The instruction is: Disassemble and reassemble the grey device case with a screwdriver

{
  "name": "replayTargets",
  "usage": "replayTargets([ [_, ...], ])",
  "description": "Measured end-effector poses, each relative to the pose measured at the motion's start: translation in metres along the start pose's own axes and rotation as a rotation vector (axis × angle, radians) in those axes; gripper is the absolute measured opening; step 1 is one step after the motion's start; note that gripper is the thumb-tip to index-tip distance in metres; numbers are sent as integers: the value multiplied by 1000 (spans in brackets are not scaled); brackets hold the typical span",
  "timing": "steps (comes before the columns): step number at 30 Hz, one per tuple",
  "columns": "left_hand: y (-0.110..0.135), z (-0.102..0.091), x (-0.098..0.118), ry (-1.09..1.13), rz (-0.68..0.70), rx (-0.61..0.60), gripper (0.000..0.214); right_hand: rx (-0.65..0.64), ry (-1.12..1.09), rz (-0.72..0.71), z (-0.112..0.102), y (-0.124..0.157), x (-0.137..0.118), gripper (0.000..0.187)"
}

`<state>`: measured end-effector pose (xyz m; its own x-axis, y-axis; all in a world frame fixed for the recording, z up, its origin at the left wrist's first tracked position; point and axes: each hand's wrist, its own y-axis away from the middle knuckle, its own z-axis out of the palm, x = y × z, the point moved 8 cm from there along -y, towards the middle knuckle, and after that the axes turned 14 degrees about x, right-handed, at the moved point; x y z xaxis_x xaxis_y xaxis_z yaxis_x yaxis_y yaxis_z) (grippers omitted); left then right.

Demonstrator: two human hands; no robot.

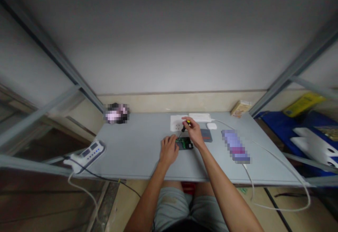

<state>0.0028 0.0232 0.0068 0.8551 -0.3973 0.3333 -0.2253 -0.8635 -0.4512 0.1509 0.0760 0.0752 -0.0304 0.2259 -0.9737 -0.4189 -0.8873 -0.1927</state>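
Note:
A dark, flat device with an exposed green circuit board (185, 142) lies on the grey tabletop (132, 154) in front of me. My left hand (169, 150) grips its left end, fingers curled over the edge. In my right hand (194, 132) is a screwdriver (183, 128) with a black and yellow handle, held tilted. Its thin shaft slants down toward the upper left part of the board, close to my left fingertips; I cannot tell whether the tip touches. Just behind, a white sheet (174, 123) carries several small dark spots.
Right of the device lies a grey case (207, 136) with an orange mark. Behind it are a white power strip (199, 116) and a small white case (211, 126). A blurred phone (236, 146) lies farther right, a cable beside it. Another power strip (87, 156) sits at the left edge.

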Motion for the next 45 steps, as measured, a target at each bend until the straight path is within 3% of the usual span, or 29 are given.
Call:
replayTargets([
  [4, 0, -1, 1, -5, 14, 17, 37, -71, -256, 132, 6, 5, 6, 22],
  [8, 0, -3, 1, 6, 9, 13, 37, -13, -514, 263, 9, 9, 18, 28],
  [11, 0, -2, 0, 13, 7, 6, 37, 46, -561, 274, 7, 8, 22, 29],
  [21, 0, 0, 0, 21, 2, 12, 38, 2, -460, 272, 9, 3, 26, 37],
  [28, 0, 1, -1, 21, -1, 20, 38, 83, -442, 188, 19, 6, 26, 43],
  [38, 1, 6, -3, 6, -5, -14, 39, -186, -202, 199, 30, 17, 16, 51],
  [45, 0, 1, 0, 11, 8, 17, 42, -27, -216, 122, 34, 22, 15, 45],
])
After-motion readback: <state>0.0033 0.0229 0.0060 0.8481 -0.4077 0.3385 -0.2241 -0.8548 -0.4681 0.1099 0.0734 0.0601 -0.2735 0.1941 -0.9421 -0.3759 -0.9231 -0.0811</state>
